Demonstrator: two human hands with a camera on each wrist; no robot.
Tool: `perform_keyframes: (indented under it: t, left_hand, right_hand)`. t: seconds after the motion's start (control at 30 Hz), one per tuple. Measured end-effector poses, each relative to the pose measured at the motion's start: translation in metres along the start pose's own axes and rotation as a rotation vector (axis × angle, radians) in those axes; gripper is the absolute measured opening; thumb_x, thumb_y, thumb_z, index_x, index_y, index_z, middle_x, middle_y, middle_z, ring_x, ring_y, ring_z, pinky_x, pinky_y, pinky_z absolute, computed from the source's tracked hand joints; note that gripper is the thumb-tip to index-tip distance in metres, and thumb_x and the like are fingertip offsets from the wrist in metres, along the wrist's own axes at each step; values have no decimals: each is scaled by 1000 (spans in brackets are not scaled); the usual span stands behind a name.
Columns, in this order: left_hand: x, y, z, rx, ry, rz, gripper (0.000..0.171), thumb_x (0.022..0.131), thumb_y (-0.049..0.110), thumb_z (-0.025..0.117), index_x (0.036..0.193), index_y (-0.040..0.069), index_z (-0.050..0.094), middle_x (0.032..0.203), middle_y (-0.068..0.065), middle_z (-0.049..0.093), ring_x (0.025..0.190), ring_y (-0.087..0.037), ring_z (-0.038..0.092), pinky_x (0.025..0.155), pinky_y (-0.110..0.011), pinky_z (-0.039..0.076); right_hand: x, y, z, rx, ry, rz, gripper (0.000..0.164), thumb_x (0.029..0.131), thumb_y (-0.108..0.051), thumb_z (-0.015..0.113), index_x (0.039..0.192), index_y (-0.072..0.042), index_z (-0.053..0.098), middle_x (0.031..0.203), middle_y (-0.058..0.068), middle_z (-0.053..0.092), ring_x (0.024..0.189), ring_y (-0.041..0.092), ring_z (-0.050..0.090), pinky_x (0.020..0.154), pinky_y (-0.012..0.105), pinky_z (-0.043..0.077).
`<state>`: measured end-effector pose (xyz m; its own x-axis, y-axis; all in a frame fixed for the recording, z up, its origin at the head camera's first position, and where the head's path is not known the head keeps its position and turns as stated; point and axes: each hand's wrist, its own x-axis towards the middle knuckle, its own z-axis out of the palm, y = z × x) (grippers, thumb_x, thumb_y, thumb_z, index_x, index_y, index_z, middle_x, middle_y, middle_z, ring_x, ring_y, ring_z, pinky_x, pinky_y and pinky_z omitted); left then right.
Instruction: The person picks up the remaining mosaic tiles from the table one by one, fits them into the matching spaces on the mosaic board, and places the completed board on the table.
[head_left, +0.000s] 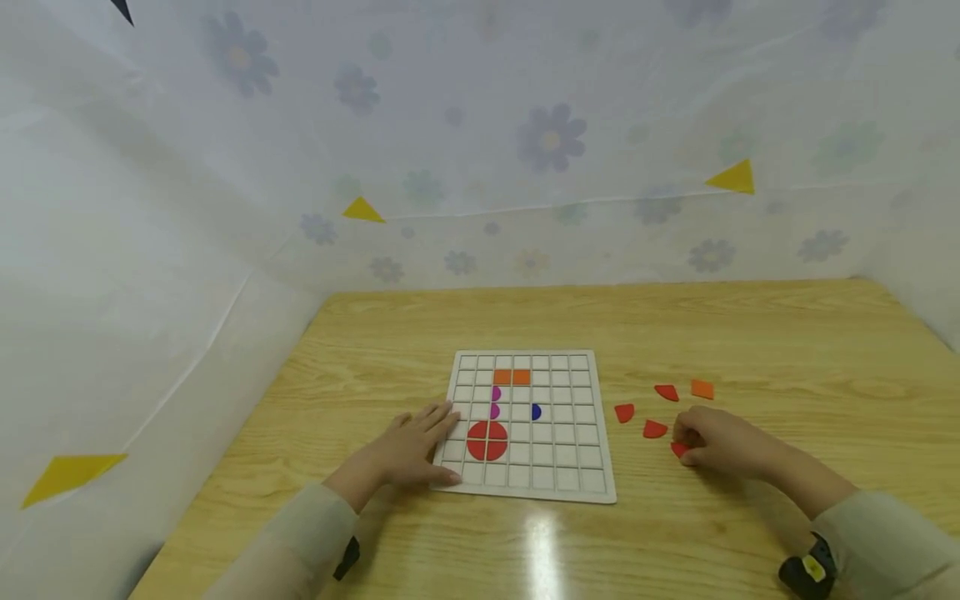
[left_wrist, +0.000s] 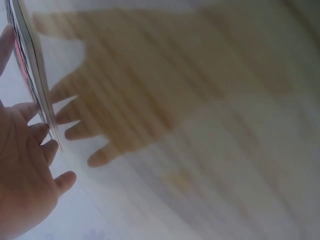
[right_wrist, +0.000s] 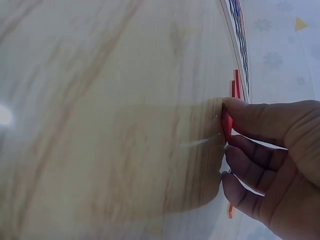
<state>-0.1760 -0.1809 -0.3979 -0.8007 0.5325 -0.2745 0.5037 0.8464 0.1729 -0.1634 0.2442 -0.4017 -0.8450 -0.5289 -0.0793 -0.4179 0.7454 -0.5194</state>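
Observation:
A white grid board (head_left: pixel 564 479) lies on the wooden table. On its left half sit red quarter-circle pieces (head_left: pixel 487 441) joined into a disc, two orange squares (head_left: pixel 512 377) and two magenta half circles (head_left: pixel 495 402). A blue half circle (head_left: pixel 536 412) is near its middle. My left hand (head_left: pixel 415 446) rests with spread fingers on the board's left edge. Right of the board, my right hand (head_left: pixel 723 442) pinches a red quarter-circle piece (right_wrist: pixel 226 125) between thumb and fingers, close over the tabletop. Its fingers partly cover that piece in the head view.
Several loose red quarter-circle pieces (head_left: pixel 655 429) and an orange square (head_left: pixel 702 389) lie between the board and my right hand or just beyond it. Flower-patterned white sheeting (head_left: pixel 480 167) with yellow triangles (head_left: pixel 733 177) hangs behind the wooden table (head_left: pixel 390 333).

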Motion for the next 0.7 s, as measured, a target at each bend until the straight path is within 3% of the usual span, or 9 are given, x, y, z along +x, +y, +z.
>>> perform_keyframes:
  t: [0.2, 0.43, 0.7]
  left_hand:
    - [1, 0, 0, 0, -13, -5, 90, 71, 66, 46, 139, 14, 18, 144, -4, 9, 129, -23, 7, 99, -46, 12]
    - [1, -1, 1, -90, -28, -19, 91, 69, 62, 54, 138, 13, 20, 144, -4, 9, 129, -21, 8, 98, -48, 15]
    - [3, 0, 0, -123, -30, -17, 91, 70, 60, 55, 138, 11, 19, 144, -5, 8, 129, -21, 8, 99, -46, 15]
  right_hand:
    - [1, -3, 0, 18, -3, 35, 16, 74, -11, 66, 77, -11, 51, 73, -4, 45, 63, 9, 39, 54, 25, 36]
    - [3, -5, 2, 52, -4, 21, 16, 73, -7, 66, 77, -10, 50, 72, -3, 45, 63, 9, 39, 53, 24, 36]
    - [3, -6, 2, 72, 7, 34, 16, 73, -3, 65, 77, -10, 51, 72, -3, 47, 62, 8, 41, 53, 24, 37]
